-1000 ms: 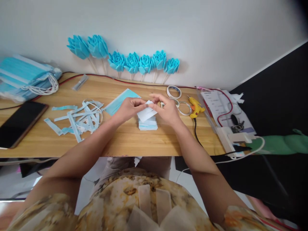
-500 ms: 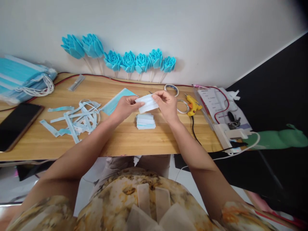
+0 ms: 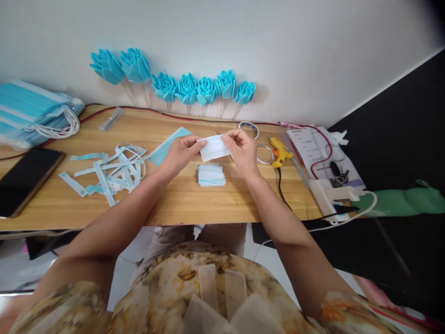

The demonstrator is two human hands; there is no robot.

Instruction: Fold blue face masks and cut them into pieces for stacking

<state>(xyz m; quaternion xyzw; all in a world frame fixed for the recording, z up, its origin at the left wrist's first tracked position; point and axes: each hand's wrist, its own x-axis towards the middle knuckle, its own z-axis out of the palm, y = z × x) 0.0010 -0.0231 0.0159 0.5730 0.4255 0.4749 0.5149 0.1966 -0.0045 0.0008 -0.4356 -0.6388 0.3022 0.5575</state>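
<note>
Both my hands hold one small white rectangle of mask fabric (image 3: 214, 147) just above the wooden desk (image 3: 181, 199). My left hand (image 3: 181, 152) pinches its left edge. My right hand (image 3: 241, 150) pinches its right edge. Directly below the piece lies a small stack of cut fabric rectangles (image 3: 211, 175). A whole blue face mask (image 3: 163, 148) lies flat behind my left hand.
Cut mask strips and ear loops (image 3: 111, 169) lie left of centre. A phone (image 3: 26, 178) and a pile of blue masks (image 3: 34, 113) sit at the far left. Blue fabric flowers (image 3: 187, 88) lean on the wall. Tape rolls (image 3: 248, 130), a yellow glue gun (image 3: 281, 152) and cables are on the right.
A second ago both hands held the white piece low, right over the stack. They have lifted it up and away from me, and now hold it stretched level between them.
</note>
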